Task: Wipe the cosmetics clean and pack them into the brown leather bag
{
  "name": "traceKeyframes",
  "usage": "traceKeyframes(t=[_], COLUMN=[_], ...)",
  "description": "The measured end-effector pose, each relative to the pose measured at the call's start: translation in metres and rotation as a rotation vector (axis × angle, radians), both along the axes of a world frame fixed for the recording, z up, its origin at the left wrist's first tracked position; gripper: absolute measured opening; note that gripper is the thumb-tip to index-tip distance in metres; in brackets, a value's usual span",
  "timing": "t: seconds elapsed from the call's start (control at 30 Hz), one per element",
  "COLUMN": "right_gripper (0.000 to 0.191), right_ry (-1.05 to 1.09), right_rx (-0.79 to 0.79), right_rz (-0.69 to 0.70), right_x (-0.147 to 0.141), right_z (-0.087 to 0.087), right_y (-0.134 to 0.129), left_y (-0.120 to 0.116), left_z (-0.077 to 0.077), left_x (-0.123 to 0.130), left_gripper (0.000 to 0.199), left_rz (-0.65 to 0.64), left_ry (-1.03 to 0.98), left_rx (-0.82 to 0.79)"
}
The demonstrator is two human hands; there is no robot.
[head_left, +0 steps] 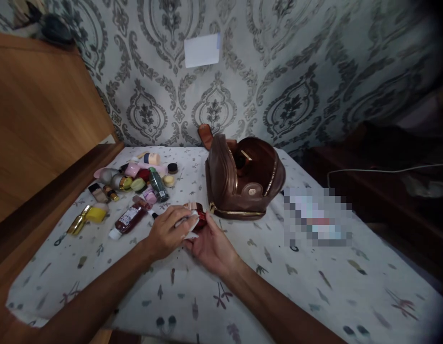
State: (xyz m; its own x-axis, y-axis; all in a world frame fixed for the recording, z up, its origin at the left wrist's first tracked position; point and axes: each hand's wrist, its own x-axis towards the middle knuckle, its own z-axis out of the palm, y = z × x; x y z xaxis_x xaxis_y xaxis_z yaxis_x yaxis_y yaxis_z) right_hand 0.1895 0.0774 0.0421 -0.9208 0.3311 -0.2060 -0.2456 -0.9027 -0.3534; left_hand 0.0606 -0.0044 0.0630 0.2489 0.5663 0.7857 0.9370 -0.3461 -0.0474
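My left hand [169, 227] is closed on a white tissue [190, 227] and presses it against a small dark red, shiny container [199, 217]. My right hand [214, 246] cradles that container from below and the right side. Fingers and tissue cover much of it, so its exact kind cannot be made out. Just behind my hands stands a brown cosmetic bag [224, 179] with its zipped top unfastened. A bottle of dark red liquid with a white cap [128, 220] lies left of my left hand.
Several cosmetics lie at the left, among them a green bottle [158, 184], a gold tube [80, 220] and a black-lidded jar [172, 168]. A blurred-out flat item [316, 217] rests right of the bag. A wooden panel [45, 95] borders the table's left side.
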Motion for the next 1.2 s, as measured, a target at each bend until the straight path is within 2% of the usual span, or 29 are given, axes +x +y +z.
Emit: traceKeyframes(t=[0.1, 0.2, 0.3, 0.43, 0.73, 0.87, 0.97, 1.1, 1.2], right_gripper=[0.034, 0.035, 0.026, 0.020, 0.023, 0.029, 0.026, 0.030, 0.029], right_ry=[0.035, 0.071, 0.048, 0.003, -0.003, 0.008, 0.007, 0.046, 0.052], right_rx=[-0.013, -0.002, 0.024, 0.009, 0.079, 0.133, 0.133, 0.123, 0.123], right_rz=[0.018, -0.003, -0.042, -0.044, -0.050, -0.059, -0.074, -0.026, -0.053], right_x=[-0.001, -0.003, -0.004, -0.003, -0.002, 0.000, 0.001, 0.001, 0.001], right_z=[0.001, -0.003, -0.008, -0.010, 0.001, 0.001, -0.002, -0.006, -0.007], right_y=[0.000, 0.002, 0.005, 0.007, 0.008, 0.006, 0.007, 0.010, 0.011], left_y=[-0.001, -0.001, 0.001, 0.001, -0.004, -0.003, -0.001, -0.003, -0.005], left_z=[-0.001, -0.003, -0.004, -0.004, 0.004, 0.004, 0.001, 0.001, 0.004], left_x=[-0.003, -0.007, -0.009, -0.010, -0.001, -0.001, -0.003, -0.005, -0.007], left_gripper=[0.021, 0.024, 0.030, 0.038, 0.026, 0.035, 0.041, 0.039, 0.039], left_rz=[0.011, 0.042, 0.073, 0.103, -0.024, 0.005, 0.007, -0.026, -0.030], left_ry=[0.026, -0.031, -0.089, -0.048, 0.131, 0.104, 0.099, 0.047, 0.007], left_rx=[0.021, -0.022, -0.053, -0.063, 0.018, -0.027, -0.055, -0.036, -0.012])
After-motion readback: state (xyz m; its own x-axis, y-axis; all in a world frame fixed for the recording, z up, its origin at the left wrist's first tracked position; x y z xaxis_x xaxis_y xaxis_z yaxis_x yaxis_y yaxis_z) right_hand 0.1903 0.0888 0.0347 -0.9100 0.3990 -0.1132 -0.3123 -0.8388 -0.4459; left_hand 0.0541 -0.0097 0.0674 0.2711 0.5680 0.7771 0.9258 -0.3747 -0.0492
